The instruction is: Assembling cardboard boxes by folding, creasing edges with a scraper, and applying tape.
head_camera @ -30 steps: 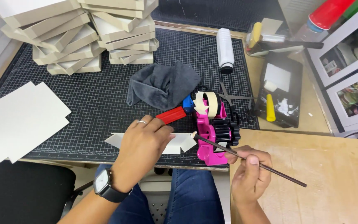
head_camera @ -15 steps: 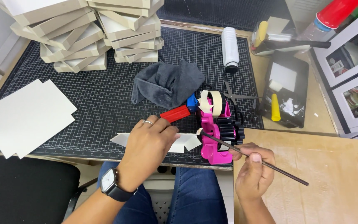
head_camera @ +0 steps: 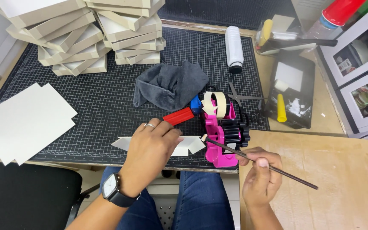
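Little has shifted; left hand (head_camera: 152,147) stays flat, fingers together, on the card (head_camera: 188,145); right hand (head_camera: 260,174) pinches the stick (head_camera: 277,170), tip pointing left at the card's edge.

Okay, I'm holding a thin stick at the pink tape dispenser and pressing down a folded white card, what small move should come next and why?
Probably draw the thin stick in your right hand toward the white card. Its tip sits at the front of the pink tape dispenser, seemingly with a bit of tape on it, and your left hand already pins the card flat beside it.
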